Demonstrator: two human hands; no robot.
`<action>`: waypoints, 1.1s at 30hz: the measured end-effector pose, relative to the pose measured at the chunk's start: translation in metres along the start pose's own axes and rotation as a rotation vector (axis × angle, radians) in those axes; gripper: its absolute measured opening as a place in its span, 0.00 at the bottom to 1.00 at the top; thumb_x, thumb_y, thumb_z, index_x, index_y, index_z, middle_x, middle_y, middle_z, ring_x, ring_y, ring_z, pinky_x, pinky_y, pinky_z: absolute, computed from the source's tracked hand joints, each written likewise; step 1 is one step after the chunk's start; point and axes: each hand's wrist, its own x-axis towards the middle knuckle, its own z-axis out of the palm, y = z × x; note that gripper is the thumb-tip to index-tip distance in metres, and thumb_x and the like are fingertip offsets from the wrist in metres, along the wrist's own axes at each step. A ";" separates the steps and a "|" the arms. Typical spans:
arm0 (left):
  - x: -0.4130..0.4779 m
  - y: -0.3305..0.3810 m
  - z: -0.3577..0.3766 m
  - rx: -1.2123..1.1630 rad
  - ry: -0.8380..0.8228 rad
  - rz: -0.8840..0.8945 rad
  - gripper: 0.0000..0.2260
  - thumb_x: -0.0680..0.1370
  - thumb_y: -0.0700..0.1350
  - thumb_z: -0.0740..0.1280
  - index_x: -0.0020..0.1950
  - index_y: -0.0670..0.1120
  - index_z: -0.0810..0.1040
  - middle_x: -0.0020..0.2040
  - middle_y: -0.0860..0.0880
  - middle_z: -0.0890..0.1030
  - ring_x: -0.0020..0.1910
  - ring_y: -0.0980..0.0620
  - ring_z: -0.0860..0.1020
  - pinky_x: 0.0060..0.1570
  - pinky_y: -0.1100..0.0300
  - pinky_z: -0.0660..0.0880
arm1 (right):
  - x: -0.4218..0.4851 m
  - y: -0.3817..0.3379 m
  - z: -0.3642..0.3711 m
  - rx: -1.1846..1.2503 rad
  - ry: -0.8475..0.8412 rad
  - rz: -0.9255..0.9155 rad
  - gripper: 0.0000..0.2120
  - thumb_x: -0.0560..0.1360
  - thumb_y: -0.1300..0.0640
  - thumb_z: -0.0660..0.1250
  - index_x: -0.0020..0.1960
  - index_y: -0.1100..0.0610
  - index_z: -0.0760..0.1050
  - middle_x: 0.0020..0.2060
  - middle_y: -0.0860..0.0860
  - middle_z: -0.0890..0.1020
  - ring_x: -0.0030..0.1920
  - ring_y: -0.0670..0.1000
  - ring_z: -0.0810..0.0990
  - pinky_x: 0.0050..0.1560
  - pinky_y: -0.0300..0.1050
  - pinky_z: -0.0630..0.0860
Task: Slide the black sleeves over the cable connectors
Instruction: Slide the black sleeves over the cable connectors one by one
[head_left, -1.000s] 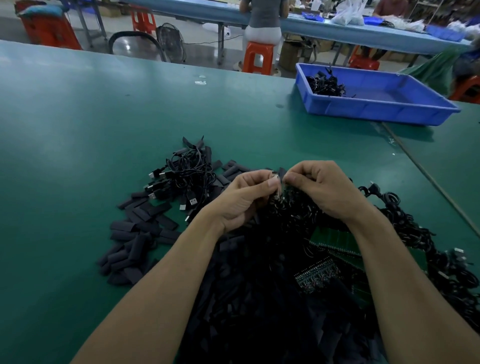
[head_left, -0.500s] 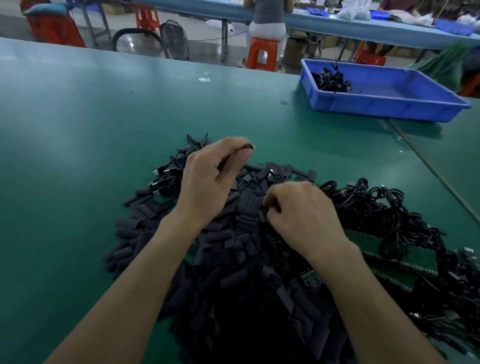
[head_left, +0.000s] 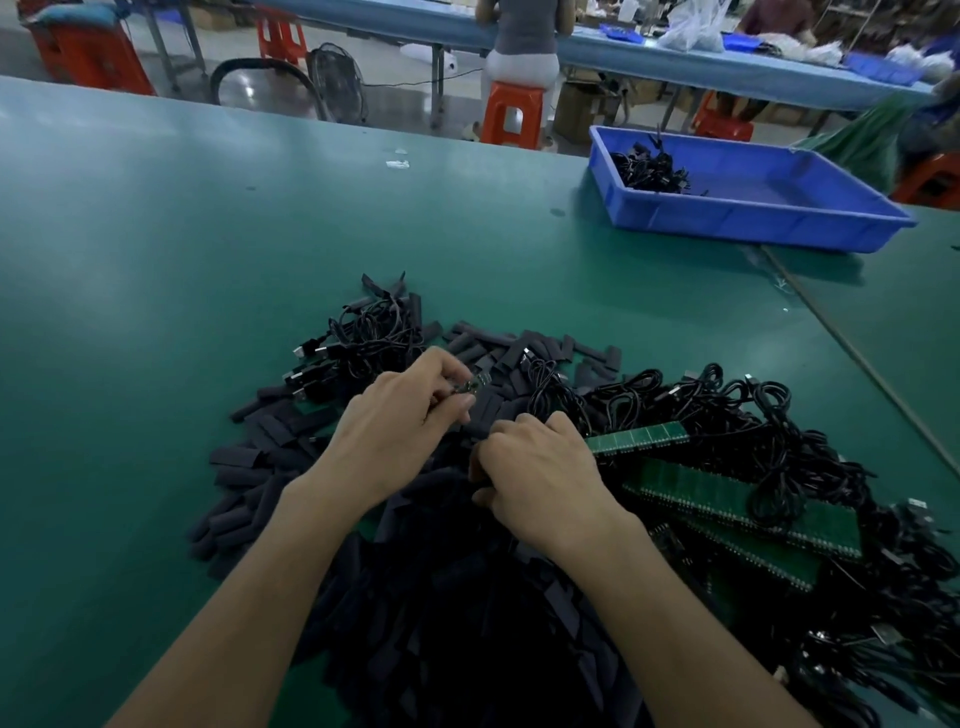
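Our left hand (head_left: 395, 426) pinches a connector (head_left: 470, 387), tip bared toward 1 o'clock, likely ready for covering. Our right hand (head_left: 540, 478), at its 4 o'clock, curls into the sleeves (head_left: 244, 457) heaped beneath it; whether it grips one we cannot tell.

Flat black sleeves (head_left: 457, 613) lie heaped — a bare green connector (head_left: 474, 386) held just above, coiled black cables (head_left: 727, 415) alongside.

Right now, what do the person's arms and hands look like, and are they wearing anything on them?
Both forearms are bare, with no sleeves in view. The left hand and right hand wear no gloves; no watch, ring or wristband shows.
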 end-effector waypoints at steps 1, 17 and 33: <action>-0.001 -0.002 0.001 -0.042 -0.002 -0.010 0.05 0.82 0.50 0.66 0.55 0.59 0.72 0.41 0.63 0.83 0.43 0.64 0.80 0.45 0.53 0.78 | -0.001 0.000 -0.001 0.006 -0.014 0.004 0.05 0.79 0.50 0.67 0.51 0.52 0.75 0.51 0.50 0.77 0.57 0.56 0.73 0.52 0.50 0.56; -0.002 0.004 -0.009 -0.232 0.100 -0.012 0.08 0.81 0.46 0.69 0.57 0.54 0.85 0.41 0.61 0.81 0.40 0.65 0.78 0.38 0.75 0.68 | -0.004 0.026 -0.012 0.895 0.498 0.262 0.11 0.82 0.60 0.63 0.54 0.44 0.79 0.34 0.49 0.82 0.35 0.55 0.79 0.37 0.50 0.76; -0.002 0.012 -0.010 -0.210 0.018 0.023 0.11 0.81 0.45 0.69 0.62 0.50 0.83 0.48 0.61 0.83 0.49 0.68 0.80 0.47 0.77 0.71 | -0.005 0.031 0.003 0.963 0.559 0.270 0.08 0.75 0.55 0.74 0.55 0.50 0.83 0.43 0.43 0.84 0.43 0.40 0.83 0.49 0.37 0.80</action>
